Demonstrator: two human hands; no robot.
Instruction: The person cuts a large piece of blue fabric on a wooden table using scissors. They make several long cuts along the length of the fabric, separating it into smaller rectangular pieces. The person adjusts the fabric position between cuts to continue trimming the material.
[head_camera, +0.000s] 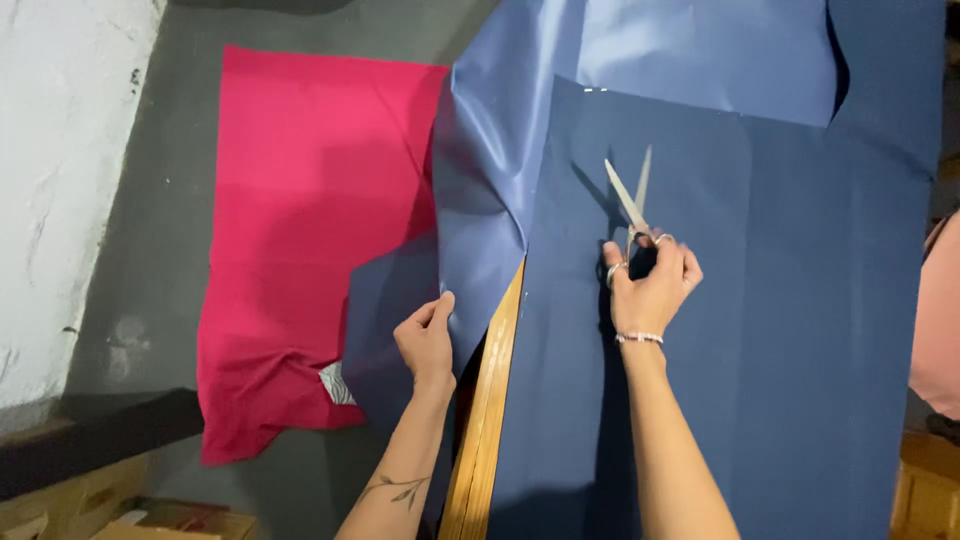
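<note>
Wooden-edged table (487, 400), smooth navy fabric (780, 300)

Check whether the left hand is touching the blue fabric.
Touching. The head view shows the left hand pinching the edge of the blue fabric beside the wooden strip, with thumb and fingers closed on the cloth and no gap between them.

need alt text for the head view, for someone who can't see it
Seen from above, the right hand holds open scissors over blue fabric spread on a table, while the left hand grips the fabric's folded-over edge. A pink cloth lies on the grey floor to the left, beside a wooden table edge.
</note>
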